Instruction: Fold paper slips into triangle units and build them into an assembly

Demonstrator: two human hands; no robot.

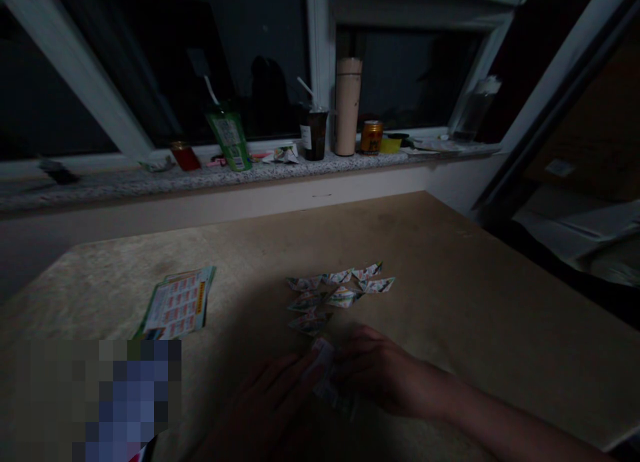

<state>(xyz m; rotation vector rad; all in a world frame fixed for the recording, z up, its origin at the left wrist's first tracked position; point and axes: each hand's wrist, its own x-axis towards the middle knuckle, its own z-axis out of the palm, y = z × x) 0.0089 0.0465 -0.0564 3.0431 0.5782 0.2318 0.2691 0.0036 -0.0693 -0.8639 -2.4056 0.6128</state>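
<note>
I locate the printed paper (323, 359) at 6 o'clock, between the hands: the right hand (377, 369) pinches its 3 o'clock side, while the left hand (280, 382) lies along its 9 o'clock side, whether gripping I cannot tell in this dimness. I rate the sheet light, flexible and easily torn, best held by its edges. Folded papers (344, 297) lie at 12 o'clock and a leaflet stack (176, 305) at 10 on the brown surface (475, 302), below a speckled windowsill (280, 175) and dark windows (420, 75).
</note>
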